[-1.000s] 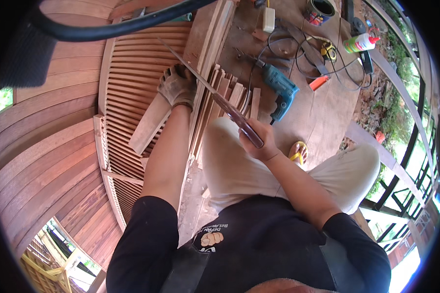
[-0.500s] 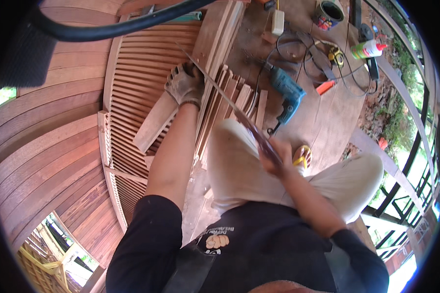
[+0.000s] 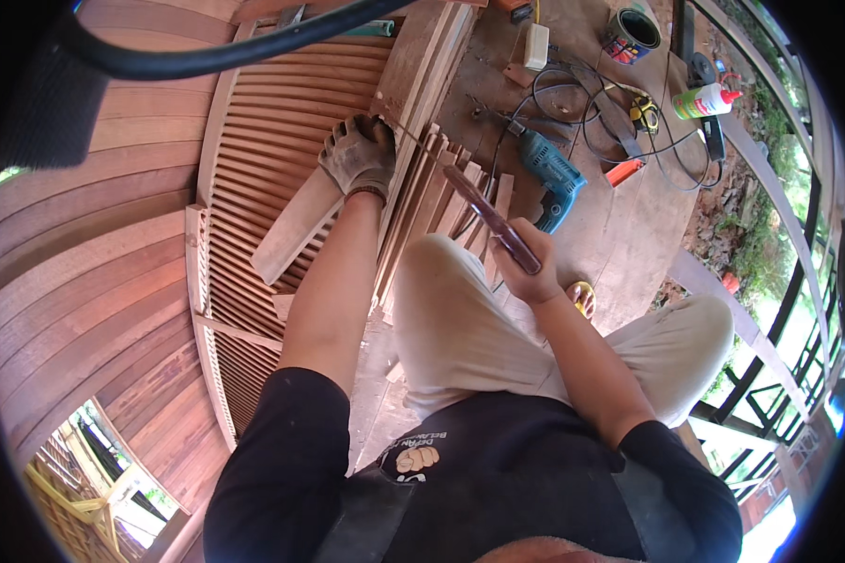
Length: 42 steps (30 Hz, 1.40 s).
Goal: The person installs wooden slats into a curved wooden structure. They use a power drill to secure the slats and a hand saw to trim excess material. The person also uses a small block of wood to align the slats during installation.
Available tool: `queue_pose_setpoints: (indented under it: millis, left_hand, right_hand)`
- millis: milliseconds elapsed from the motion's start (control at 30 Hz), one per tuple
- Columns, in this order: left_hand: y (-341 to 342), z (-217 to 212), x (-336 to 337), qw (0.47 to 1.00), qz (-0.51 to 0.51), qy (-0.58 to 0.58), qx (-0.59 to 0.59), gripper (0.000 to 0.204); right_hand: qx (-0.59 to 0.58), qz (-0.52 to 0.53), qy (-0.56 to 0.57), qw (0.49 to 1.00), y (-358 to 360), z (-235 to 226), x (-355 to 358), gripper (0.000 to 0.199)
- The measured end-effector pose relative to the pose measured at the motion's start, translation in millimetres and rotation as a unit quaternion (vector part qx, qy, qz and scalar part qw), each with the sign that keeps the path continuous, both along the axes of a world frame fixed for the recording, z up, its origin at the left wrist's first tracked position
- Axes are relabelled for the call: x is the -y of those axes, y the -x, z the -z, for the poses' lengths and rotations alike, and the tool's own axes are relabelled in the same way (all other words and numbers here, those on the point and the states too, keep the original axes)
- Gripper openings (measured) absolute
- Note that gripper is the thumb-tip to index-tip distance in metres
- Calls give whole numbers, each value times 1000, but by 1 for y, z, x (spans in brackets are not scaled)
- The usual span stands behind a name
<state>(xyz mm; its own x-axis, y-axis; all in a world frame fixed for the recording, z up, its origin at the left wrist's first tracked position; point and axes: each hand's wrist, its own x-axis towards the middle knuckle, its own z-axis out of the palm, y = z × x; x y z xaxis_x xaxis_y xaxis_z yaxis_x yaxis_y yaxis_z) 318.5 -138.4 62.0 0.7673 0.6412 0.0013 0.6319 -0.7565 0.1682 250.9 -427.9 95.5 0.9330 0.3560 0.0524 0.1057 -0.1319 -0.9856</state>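
My left hand point(image 3: 359, 155), in a grey-brown work glove, is closed over the upper end of a short wooden board point(image 3: 296, 225). That board lies slantwise across a slatted wooden panel point(image 3: 244, 159), beside a long timber point(image 3: 413, 66). Wrapped round the brown handle of a machete point(image 3: 483, 211) is my bare right hand point(image 3: 528, 267), above my knee. Its thin blade, seen nearly edge-on, points up and left toward the gloved hand. Whether the blade tip touches wood, I cannot tell.
Several thin wood strips point(image 3: 432, 202) lie right of the panel. On the floor are a blue power drill point(image 3: 549, 174), a coiled black cable point(image 3: 587, 113), a yellow tape measure point(image 3: 644, 114), a white glue bottle point(image 3: 702, 101) and a can point(image 3: 632, 36). A black hose point(image 3: 188, 64) crosses the upper left.
My right hand has risen slightly and turned the machete, so its blade now looks shorter, with its tip nearer the left hand. The left hand stays on the board, which has shifted slightly.
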Motion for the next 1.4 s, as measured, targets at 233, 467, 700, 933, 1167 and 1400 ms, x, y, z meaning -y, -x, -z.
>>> queue_pose_setpoints:
  millis: [233, 467, 700, 933, 1167, 1400]
  left_hand:
    - [4, -2, 3, 1000, -6, -14, -7, 54]
    - [10, -15, 3, 998, 63, 3, -11, 79]
    - [27, -19, 11, 985, 173, -4, 9, 84]
    - [32, -16, 5, 985, 172, 15, -25, 85]
    - [27, -6, -1, 985, 170, -6, -15, 94]
    - [35, 8, 4, 980, 189, -43, 49, 91]
  right_hand:
    - [306, -38, 83, 948, -83, -37, -11, 11]
    - [546, -167, 225, 790, -193, -26, -134, 20]
    - [594, -226, 438, 636, -229, 2, -183, 36]
    - [551, -348, 294, 699, -208, 8, -150, 49]
    - [569, -284, 312, 706, -237, 33, -173, 49]
    - [651, -332, 169, 661, -246, 72, -149, 39]
